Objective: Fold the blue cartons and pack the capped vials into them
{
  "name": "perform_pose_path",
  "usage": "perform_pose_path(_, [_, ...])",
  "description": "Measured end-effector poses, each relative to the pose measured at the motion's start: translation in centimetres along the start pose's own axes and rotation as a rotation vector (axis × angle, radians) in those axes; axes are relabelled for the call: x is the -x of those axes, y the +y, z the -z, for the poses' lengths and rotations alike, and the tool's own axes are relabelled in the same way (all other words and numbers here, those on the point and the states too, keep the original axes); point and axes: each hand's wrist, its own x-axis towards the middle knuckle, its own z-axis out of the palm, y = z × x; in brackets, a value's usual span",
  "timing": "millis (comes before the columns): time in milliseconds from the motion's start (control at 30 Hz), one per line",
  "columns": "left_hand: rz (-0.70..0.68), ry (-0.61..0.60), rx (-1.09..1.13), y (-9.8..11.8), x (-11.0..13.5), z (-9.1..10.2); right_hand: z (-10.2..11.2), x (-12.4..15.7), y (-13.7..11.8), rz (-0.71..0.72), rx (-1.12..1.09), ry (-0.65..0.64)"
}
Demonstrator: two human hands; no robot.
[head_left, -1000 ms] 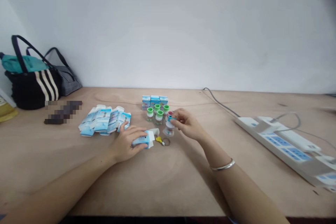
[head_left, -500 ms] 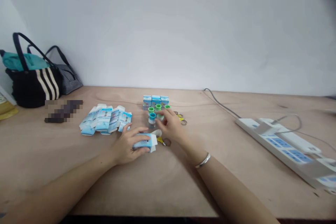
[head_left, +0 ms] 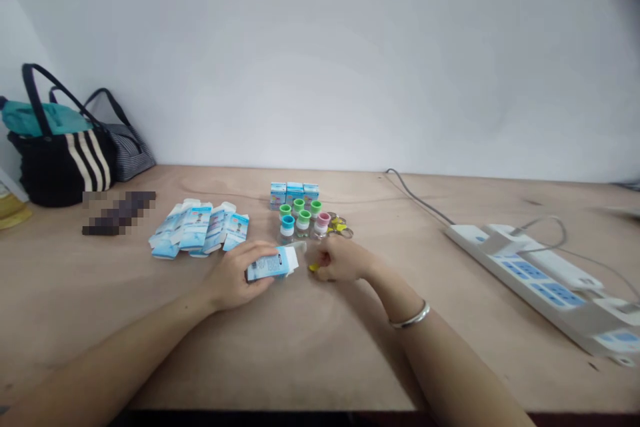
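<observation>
My left hand point(head_left: 239, 275) is closed around a small blue and white cardboard box point(head_left: 265, 265), which lies on its side with its flap end to the right. A strip of white paper or film point(head_left: 299, 248) shows beside the flaps. My right hand point(head_left: 343, 259) is closed, with its fingers pinched on a yellow key ring point(head_left: 313, 267); only a bit of yellow shows. Just beyond both hands stand several small clear bottles: one with a blue cap point(head_left: 287, 229), one with a pink cap point(head_left: 321, 225), the others with green caps point(head_left: 303, 223).
Three upright boxes point(head_left: 295, 194) stand behind the bottles. More yellow key rings point(head_left: 340, 228) lie right of them. Flattened boxes point(head_left: 197, 230) are piled on the left, near a pixelated dark object point(head_left: 120, 213) and bags point(head_left: 70, 160). A power strip point(head_left: 530, 287) with cables lies right.
My right hand has moved from the bottles down toward me, onto the yellow key ring beside the box. The pink-capped bottle now shows. My left hand still grips the box.
</observation>
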Motion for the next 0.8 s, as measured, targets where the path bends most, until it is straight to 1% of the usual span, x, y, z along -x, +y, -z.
perform_pose_path(67, [-0.066, -0.012, -0.068, -0.5, 0.1, -0.2, 0.8, 0.2, 0.6, -0.106, 0.021, -0.083])
perform_pose_path(100, [-0.1, -0.031, -0.103, -0.7, 0.2, -0.3, 1.2, 0.2, 1.0, -0.152, 0.032, -0.093])
perform_pose_path(167, [-0.16, -0.085, -0.146, -1.0, 0.2, -0.6, 2.0, 0.3, 2.0, -0.231, 0.054, -0.056])
perform_pose_path(233, [-0.206, -0.123, -0.141, -1.0, 0.2, -0.8, 2.4, 0.1, 3.0, -0.306, 0.099, 0.032])
perform_pose_path(333, [-0.245, -0.115, -0.093, -0.6, 0.1, -0.8, 2.2, -0.6, 4.1, -0.404, 0.172, 0.224])
perform_pose_path(400, [-0.226, -0.085, -0.069, -0.2, 0.0, -0.5, 1.6, -1.1, 4.5, -0.413, 0.181, 0.306])
perform_pose_path(467, [-0.161, -0.062, -0.059, 0.2, 0.0, -0.1, 1.2, -1.5, 4.7, -0.403, 0.163, 0.33])
perform_pose_path(533, [-0.068, -0.06, -0.044, 0.7, 0.1, 0.3, 1.0, -1.6, 4.8, -0.405, 0.154, 0.349])
perform_pose_path(600, [0.014, -0.07, -0.016, 0.9, 0.2, 0.5, 1.2, -1.4, 4.6, -0.379, 0.11, 0.438])
perform_pose_path(667, [0.073, -0.079, 0.012, 0.8, 0.2, 0.4, 1.4, -1.1, 3.8, -0.29, -0.001, 0.596])
perform_pose_path(700, [0.09, -0.081, 0.024, 0.6, 0.2, 0.3, 1.5, -1.0, 3.2, -0.214, -0.074, 0.671])
perform_pose_path(733, [0.103, -0.081, 0.038, 0.4, 0.2, 0.2, 1.4, -0.8, 2.4, -0.118, -0.144, 0.72])
perform_pose_path(767, [0.11, -0.081, 0.053, 0.3, 0.2, 0.0, 1.3, -0.6, 1.5, -0.01, -0.196, 0.73])
perform_pose_path(800, [0.113, -0.081, 0.069, 0.1, 0.3, -0.1, 1.0, -0.4, 0.5, 0.115, -0.226, 0.697])
